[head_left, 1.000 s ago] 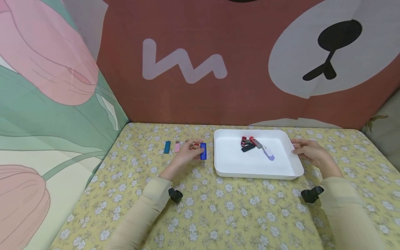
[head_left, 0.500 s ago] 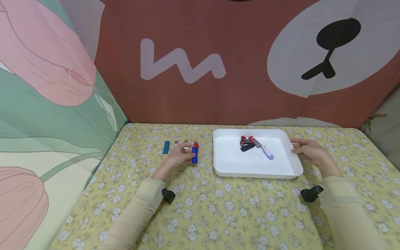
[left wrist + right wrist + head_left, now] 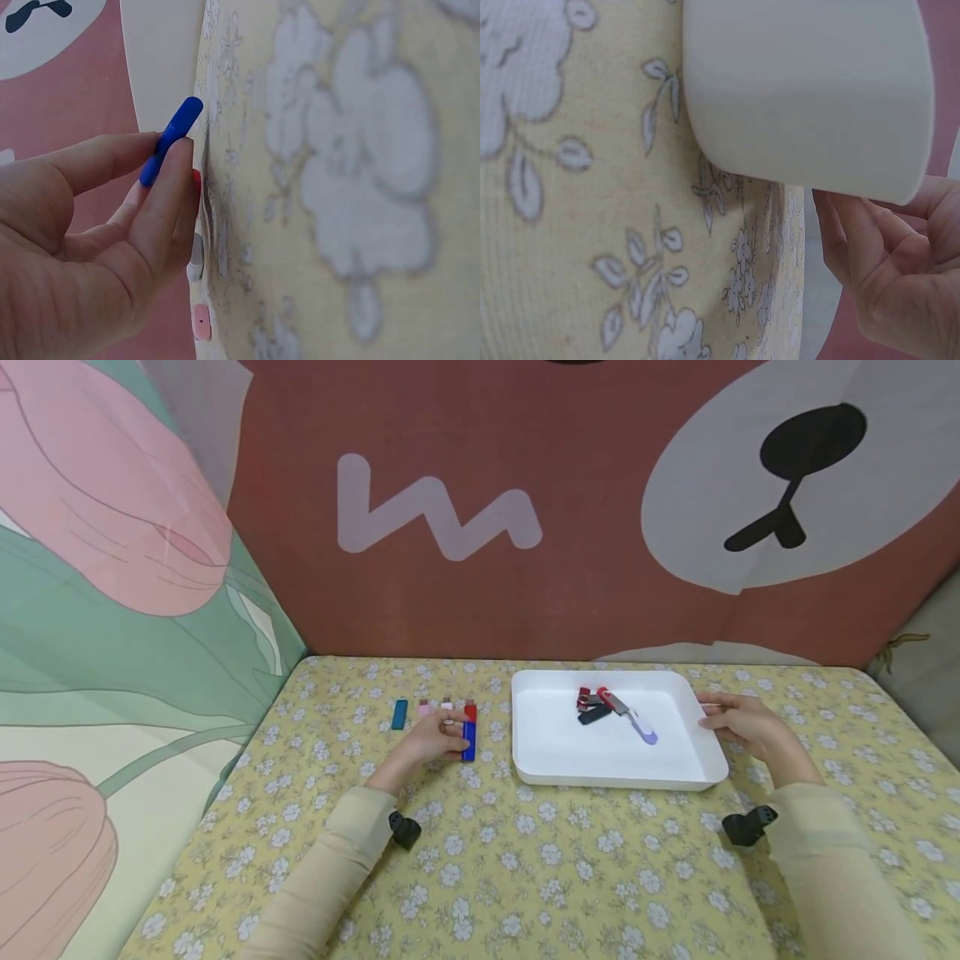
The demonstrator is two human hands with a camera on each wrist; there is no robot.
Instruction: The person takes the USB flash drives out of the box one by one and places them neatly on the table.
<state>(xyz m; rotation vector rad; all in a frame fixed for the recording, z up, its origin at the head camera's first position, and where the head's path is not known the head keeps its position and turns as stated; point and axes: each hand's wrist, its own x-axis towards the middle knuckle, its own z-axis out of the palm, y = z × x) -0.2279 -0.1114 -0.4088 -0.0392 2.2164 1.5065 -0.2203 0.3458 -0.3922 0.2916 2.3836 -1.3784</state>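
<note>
While a slim blue stick (image 3: 468,745) is pinched between thumb and fingers of the left hand (image 3: 429,737), its long axis is directed towards the brown wall (image 3: 465,610). It is located left of the white tray (image 3: 577,760), just beside the red stick (image 3: 471,711). In the left wrist view, its smooth, round-ended form is seen slanted to the worktop (image 3: 555,868), which is covered in flowered fabric. By the right hand (image 3: 750,727), fingers slightly bent, the smooth, round-cornered tray is touched; whether it is gripped cannot be told.
</note>
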